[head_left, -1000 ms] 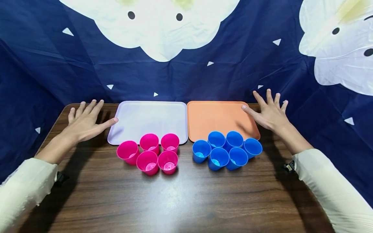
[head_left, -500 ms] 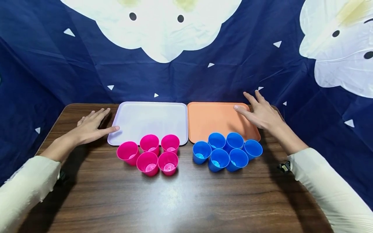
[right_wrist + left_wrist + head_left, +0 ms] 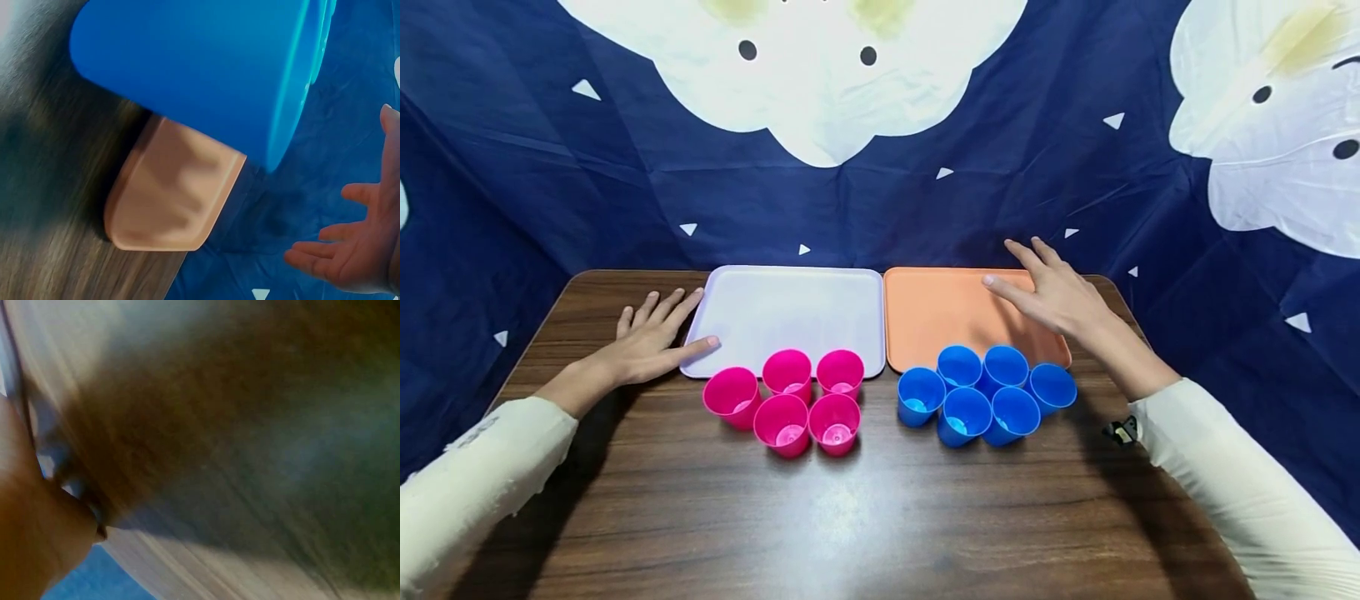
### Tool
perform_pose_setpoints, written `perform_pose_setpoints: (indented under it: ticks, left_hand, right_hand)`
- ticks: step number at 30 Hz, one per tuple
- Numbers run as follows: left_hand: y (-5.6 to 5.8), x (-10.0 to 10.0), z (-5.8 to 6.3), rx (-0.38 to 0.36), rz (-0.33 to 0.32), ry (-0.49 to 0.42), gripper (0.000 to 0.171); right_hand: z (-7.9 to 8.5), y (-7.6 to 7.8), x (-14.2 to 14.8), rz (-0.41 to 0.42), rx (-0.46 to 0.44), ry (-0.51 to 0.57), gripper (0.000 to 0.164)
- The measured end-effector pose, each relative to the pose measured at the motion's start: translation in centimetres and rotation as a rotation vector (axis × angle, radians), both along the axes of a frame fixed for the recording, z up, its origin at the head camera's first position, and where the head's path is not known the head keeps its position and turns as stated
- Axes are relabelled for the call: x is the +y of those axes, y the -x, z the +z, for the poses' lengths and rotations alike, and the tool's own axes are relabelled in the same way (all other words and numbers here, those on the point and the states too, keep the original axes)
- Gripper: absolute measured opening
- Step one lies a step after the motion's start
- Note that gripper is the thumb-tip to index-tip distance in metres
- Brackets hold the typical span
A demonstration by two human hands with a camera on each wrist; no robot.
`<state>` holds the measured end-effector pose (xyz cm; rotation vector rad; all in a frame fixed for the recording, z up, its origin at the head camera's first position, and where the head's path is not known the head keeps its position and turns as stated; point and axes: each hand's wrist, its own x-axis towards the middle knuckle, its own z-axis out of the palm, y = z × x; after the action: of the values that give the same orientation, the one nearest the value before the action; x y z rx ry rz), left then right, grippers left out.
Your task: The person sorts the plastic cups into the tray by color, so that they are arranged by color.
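Observation:
My left hand [image 3: 653,343], fingers spread, is at the left edge of the lilac tray [image 3: 797,312]. Its thumb lies over the tray's near left corner; I cannot tell whether it touches. Above the right part of the orange tray [image 3: 947,312] hovers my right hand [image 3: 1060,298] with extended fingers, holding nothing. The right wrist view shows that hand [image 3: 356,247] apart from the tray [image 3: 169,194]. Several upright pink cups [image 3: 782,427] stand before the lilac tray, and several upright blue cups [image 3: 965,417] before the orange one. A blue cup [image 3: 187,69] looms large in the right wrist view.
Both trays lie side by side at the back of the brown wooden table [image 3: 850,525]. Behind them hangs a dark blue cloth [image 3: 880,200] with white cloud shapes. The left wrist view is blurred, showing mostly shadowed table [image 3: 250,425].
My left hand has moved right and nearer, closer to the lilac tray. My right hand has moved left, further over the orange tray. The cups and trays stay put; the head view shifts slightly.

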<state>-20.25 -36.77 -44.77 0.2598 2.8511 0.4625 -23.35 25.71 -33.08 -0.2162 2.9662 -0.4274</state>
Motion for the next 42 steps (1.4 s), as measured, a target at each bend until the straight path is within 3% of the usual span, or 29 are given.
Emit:
perform_pose_setpoints:
  ticks: [16, 33, 42]
  left_hand:
    - [-0.2, 0.4, -0.9, 0.0, -0.006, 0.027, 0.102]
    - [0.3, 0.5, -0.1, -0.047, -0.003, 0.018, 0.107]
    - [0.3, 0.3, -0.3, -0.041, -0.018, -0.013, 0.093]
  right_hand:
    - [0.7, -1.0, -4.8, 0.116, -0.016, 0.002, 0.1]
    - [0.7, -2.1, -11.2, 0.307, -0.048, 0.002, 0.102]
    - [0.6, -2.2, -14.1, 0.505, -0.15, 0.04, 0.098]
